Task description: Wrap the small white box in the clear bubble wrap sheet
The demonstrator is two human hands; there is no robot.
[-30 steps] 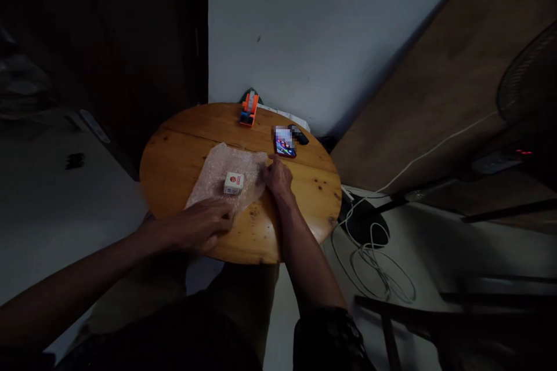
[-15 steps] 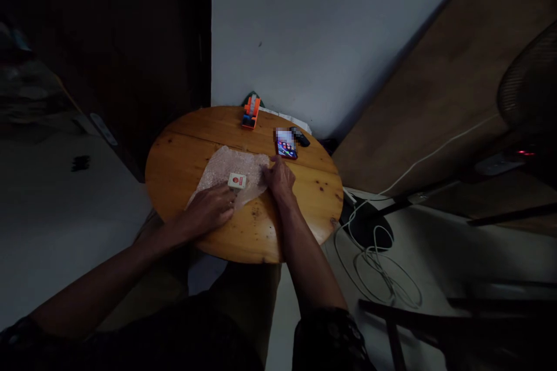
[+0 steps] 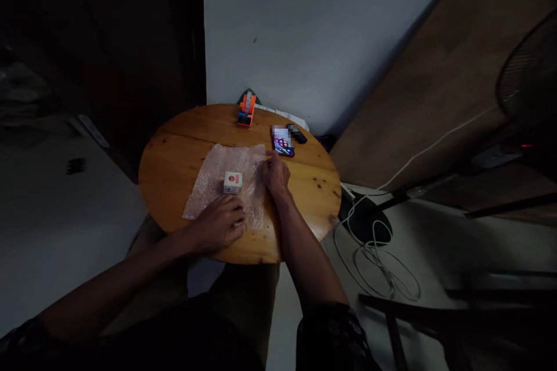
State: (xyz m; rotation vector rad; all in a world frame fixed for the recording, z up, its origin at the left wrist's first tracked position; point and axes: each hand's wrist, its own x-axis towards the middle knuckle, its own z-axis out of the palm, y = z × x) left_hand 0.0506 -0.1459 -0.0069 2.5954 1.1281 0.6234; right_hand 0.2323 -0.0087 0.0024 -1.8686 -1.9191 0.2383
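Note:
A sheet of bubble wrap [image 3: 211,171] lies spread on the round wooden table [image 3: 161,185]. On it sits a small white box [image 3: 232,182] with a red mark on top. My left hand [image 3: 223,221] is at the sheet's near edge, just in front of the box and apart from it, its fingers curled down on the wrap. My right hand [image 3: 276,175] rests at the sheet's right edge, fingers bent in and closed on it. Both hands' fingertips are partly hidden.
An orange tape dispenser [image 3: 246,109] stands at the table's far edge. A phone [image 3: 284,144] with a lit screen and a dark object [image 3: 297,134] lie beyond my right hand. A white cable [image 3: 374,255] is coiled on the floor at right, below a fan [image 3: 528,75].
My left hand has drawn back from the box toward me. The bubble wrap now lies flatter, its near right corner spread out. The right hand stays at the edge.

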